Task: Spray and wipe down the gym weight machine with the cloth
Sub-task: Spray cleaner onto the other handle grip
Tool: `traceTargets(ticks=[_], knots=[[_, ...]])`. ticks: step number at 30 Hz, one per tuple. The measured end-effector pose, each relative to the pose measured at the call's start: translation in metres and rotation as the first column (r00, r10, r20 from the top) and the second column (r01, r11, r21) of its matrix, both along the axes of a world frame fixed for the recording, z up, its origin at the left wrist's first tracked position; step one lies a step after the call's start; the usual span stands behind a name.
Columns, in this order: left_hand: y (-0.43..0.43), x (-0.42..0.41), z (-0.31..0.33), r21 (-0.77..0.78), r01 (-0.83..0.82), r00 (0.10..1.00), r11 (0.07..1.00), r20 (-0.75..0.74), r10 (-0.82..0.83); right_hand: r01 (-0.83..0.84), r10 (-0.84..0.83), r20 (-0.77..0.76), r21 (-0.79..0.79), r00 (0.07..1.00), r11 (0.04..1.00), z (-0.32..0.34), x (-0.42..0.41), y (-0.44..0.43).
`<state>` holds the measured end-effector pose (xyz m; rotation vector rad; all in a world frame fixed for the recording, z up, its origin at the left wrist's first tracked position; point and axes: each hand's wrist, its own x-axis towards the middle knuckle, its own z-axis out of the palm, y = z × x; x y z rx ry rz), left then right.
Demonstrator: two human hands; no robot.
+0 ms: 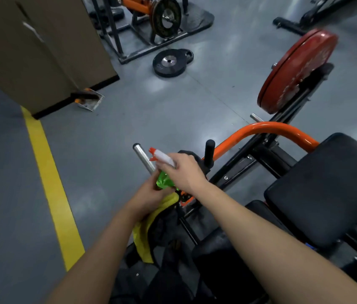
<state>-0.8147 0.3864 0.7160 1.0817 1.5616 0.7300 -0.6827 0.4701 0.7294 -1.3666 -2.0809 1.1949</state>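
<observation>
The bottle (164,181) and cloth (143,235) are gripped by the left hand (151,194), the sprayer (161,156) clasped by the right hand (184,170), seemingly for aiming.

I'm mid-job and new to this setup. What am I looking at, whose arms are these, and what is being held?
This is one view from a camera worn on a person's head, looking down at their own bare arms. The left hand holds the green body of a spray bottle, with a yellow cloth hanging beneath it. The right hand grips the bottle's white spray head. Ahead stands the weight machine: black pad, orange bar, red plate. A loose black plate lies on the grey floor.
</observation>
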Motion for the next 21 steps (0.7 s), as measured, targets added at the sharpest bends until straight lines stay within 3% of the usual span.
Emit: traceTargets(ticks=[4,6,9,13,15,18,21], knots=[[0.024,-0.022,0.009,0.012,-0.237,0.971,0.972,0.021,0.236,-0.061,0.062,0.063,-0.015,0.996,0.998,0.012,-0.044,0.003],[0.037,-0.038,0.002,-0.003,-0.154,0.984,0.988,-0.092,0.154,-0.076,0.077,0.087,-0.019,0.993,0.997,0.01,-0.055,0.005],[0.054,-0.05,-0.008,-0.015,0.008,0.966,1.0,-0.257,-0.011,-0.054,0.054,-0.002,-0.109,0.999,0.993,0.01,-0.052,0.01],[0.065,-0.055,-0.029,-0.079,-0.081,0.986,0.994,-0.152,0.069,0.13,-0.143,-0.049,-0.203,0.989,0.971,-0.006,-0.034,0.015],[0.076,-0.053,-0.034,-0.087,-0.178,0.982,0.98,-0.081,0.171,0.207,-0.217,0.013,-0.355,0.976,0.912,-0.011,-0.018,0.012],[0.104,-0.042,-0.033,-0.093,-0.272,0.961,0.958,0.015,0.275,0.124,-0.099,0.074,-0.632,0.992,0.765,-0.006,0.007,0.009],[0.132,-0.025,-0.024,-0.071,-0.255,0.961,0.964,0.094,0.261,0.137,-0.166,0.007,-0.602,0.986,0.787,-0.005,0.013,0.011]])
